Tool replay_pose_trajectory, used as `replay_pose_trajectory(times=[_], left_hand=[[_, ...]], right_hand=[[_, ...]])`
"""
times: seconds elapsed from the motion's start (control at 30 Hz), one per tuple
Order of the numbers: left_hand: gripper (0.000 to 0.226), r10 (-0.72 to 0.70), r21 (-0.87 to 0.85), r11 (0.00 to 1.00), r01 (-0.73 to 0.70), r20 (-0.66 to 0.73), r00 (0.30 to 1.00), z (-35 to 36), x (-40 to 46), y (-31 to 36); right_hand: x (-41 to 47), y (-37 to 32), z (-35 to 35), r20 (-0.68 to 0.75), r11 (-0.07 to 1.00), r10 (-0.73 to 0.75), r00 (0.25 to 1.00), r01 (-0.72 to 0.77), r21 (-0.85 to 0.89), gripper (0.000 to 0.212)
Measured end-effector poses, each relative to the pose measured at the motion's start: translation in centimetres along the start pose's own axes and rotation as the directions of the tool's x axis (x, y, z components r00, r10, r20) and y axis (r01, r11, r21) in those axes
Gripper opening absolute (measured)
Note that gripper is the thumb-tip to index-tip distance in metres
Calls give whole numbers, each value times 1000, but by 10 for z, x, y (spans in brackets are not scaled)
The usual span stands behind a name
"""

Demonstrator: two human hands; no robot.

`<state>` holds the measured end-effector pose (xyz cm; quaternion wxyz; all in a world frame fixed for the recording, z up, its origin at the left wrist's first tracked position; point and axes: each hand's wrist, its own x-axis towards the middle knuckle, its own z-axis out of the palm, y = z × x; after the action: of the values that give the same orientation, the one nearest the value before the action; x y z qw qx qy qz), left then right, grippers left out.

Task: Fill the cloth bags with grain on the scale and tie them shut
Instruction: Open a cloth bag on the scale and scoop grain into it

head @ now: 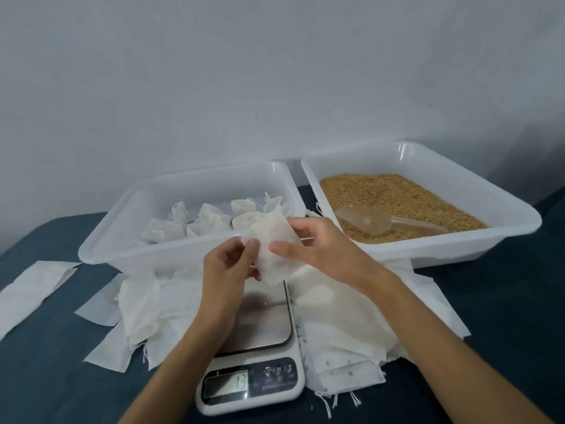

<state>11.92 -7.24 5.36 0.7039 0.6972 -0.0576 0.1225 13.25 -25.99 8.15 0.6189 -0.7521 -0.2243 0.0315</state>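
A dark blue tabletop [46,377] stands against a pale grey wall [214,71]. At the back right sits a large white plastic tub [504,228] holding golden-brown grain [397,194], with a clear plastic scoop [367,220] lying on the grain. Just left of it, a second white plastic tub [107,240] holds several filled white cloth bags [211,218]. In front of the tubs, flat empty white cloth bags with drawstrings [351,325] lie in loose heaps on both sides of a white digital kitchen scale [260,377], whose bare steel platform carries nothing and whose display shows the digits 13. Above the scale, near the front rim of the left tub, a person holds one small white cloth bag [275,249] in the air. The left hand [227,264] pinches the bag's left edge between thumb and curled fingers. The right hand [318,243] grips its right side, thumb in front, fingers curled behind.
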Motion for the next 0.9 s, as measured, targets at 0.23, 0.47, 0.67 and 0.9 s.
replay_pose_trajectory(times=[0.23, 0.47, 0.67, 0.9], left_hand=[[24, -133, -223, 968, 117, -60, 989, -19, 10, -9], [30, 255, 314, 927, -206, -125, 959, -14, 0, -5], [18, 161, 157, 966, -204, 249, 955, -7, -9, -1], [13, 117, 13, 993, -121, 188, 975, -12, -3, -1]], right_hand=[[2, 9, 9, -7, 976, 134, 991, -131, 176, 14], [3, 3, 9, -196, 990, 65, 978, -39, 136, 16], [2, 3, 22, -153, 991, 65, 986, -46, 129, 15], [0, 0, 21, -159, 986, -79, 984, 100, 130, 10]])
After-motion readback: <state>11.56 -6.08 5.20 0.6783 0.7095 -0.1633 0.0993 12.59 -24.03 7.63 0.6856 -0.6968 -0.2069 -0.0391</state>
